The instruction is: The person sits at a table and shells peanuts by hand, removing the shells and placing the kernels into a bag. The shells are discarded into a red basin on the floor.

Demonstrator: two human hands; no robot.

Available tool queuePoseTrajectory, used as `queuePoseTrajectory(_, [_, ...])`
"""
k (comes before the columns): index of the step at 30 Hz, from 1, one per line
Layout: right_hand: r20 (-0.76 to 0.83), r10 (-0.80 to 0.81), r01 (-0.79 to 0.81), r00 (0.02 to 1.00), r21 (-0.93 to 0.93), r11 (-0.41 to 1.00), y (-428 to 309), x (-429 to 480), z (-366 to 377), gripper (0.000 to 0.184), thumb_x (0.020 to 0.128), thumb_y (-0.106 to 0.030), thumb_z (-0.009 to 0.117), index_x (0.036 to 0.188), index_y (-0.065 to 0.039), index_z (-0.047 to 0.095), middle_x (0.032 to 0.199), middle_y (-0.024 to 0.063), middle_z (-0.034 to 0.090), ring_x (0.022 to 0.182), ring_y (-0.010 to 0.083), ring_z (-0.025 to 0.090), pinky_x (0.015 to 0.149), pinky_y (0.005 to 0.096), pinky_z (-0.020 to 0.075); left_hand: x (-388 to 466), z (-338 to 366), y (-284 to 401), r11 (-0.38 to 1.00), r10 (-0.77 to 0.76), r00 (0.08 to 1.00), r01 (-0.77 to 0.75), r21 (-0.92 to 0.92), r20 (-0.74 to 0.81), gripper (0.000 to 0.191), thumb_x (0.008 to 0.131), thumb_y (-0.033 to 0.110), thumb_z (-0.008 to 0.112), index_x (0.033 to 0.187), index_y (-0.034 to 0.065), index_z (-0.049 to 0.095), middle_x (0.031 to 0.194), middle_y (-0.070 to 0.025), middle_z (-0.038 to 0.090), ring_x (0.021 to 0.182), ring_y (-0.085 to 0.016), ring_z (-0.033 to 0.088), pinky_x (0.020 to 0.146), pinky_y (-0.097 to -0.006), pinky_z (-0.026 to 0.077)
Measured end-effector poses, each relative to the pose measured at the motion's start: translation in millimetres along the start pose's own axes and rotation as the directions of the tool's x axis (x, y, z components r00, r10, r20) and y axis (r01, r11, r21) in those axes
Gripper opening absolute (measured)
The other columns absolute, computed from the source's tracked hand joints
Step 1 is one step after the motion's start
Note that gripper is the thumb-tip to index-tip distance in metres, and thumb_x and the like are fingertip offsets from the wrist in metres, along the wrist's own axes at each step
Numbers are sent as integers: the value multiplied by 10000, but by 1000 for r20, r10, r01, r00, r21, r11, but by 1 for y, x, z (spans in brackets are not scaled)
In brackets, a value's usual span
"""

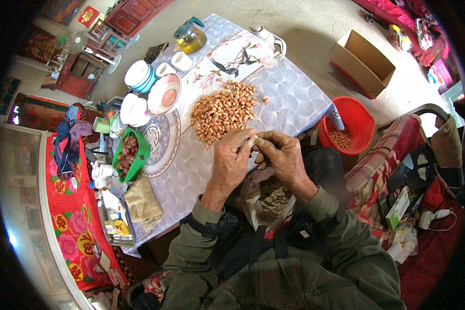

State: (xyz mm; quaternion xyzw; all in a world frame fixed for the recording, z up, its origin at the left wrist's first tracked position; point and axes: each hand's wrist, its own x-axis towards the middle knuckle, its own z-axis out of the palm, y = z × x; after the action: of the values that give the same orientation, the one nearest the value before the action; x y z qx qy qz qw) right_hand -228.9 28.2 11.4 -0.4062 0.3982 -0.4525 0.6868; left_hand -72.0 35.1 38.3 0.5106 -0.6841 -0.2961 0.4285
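My left hand (232, 155) and my right hand (281, 159) meet fingertip to fingertip at the table's near edge. A small pale piece, too small to name surely, is pinched between them; it may be a peanut. Just beyond the fingers a heap of shelled peanuts (223, 110) with reddish skins lies on the patterned tablecloth (290, 97), and a few peanuts lie apart to its right. Below my hands, at my lap, an open whitish bag (252, 209) holds a mass of greenish-brown flakes or husks (274, 195). My right wrist and forearm partly hide the bag.
Right of the table stands a red plastic bucket (364, 126) with peanuts inside; a cardboard box (366, 64) is beyond it. On the table are a green basket (143, 155) of reddish bulbs or nuts, stacked bowls (139, 75), cups (181, 61), a glass teapot (192, 38) and a cloth (144, 201).
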Motion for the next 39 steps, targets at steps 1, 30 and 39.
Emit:
queuePoseTrajectory(1, [-3,-22,22,1000,-7,1000,0,-1,2,225,1013,-163,636,1096,39,692,831,56,715,645,69,633,542,217,522,-2,0,0,1000,-23,1000,23,-10,4,249,963,-26,610,1196,-19,697,1004,-81,683,811,-121,638,685,-255,535])
queuePoseTrajectory(30, [-79,15,-13,997,19,1000,10,-15,21,208,1010,-126,623,986,69,693,721,58,673,586,96,635,499,244,516,-21,-3,3,947,145,988,-157,280,60,324,920,-52,524,1240,-72,569,1042,-220,578,852,-352,631,734,-427,524])
queuePoseTrajectory(39, [-55,-33,25,998,-154,988,8,-18,25,249,1015,-168,620,968,70,679,715,57,643,556,103,624,464,253,502,-30,-4,-4,968,42,997,-55,244,61,384,868,-67,514,1250,-72,554,1030,-231,565,895,-389,609,774,-454,511])
